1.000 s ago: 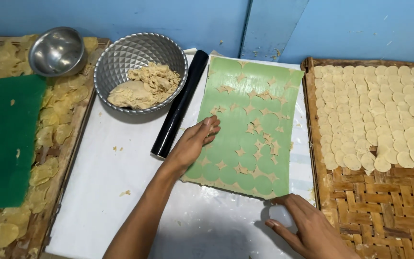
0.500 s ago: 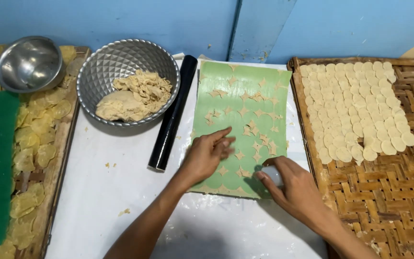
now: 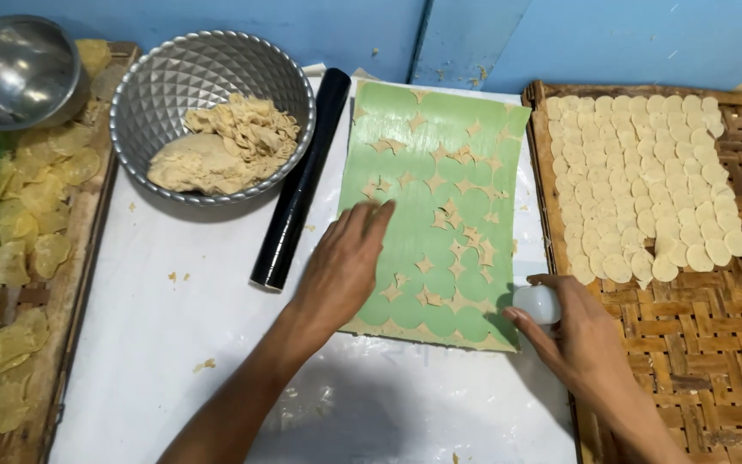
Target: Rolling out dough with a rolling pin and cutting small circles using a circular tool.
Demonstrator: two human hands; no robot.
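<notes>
- A small home-style food-making kitchen is showing here, against a blue painted wall [image 3: 560,34].
- Dough [image 3: 221,146] is sitting in a metal bowl [image 3: 173,77] beside a black rolling pin [image 3: 301,180].
- Cut dough rounds [image 3: 637,172] are drying on a woven bamboo tray [image 3: 714,344].

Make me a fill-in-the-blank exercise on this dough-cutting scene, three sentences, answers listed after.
1. The left hand lies flat on the ____ mat.
2. The right hand holds a small ____ round cutter at the mat's lower right corner.
3. The cut dough discs lie in rows on the ____ tray to the right of the mat.

Missing words: green; white; woven
</notes>
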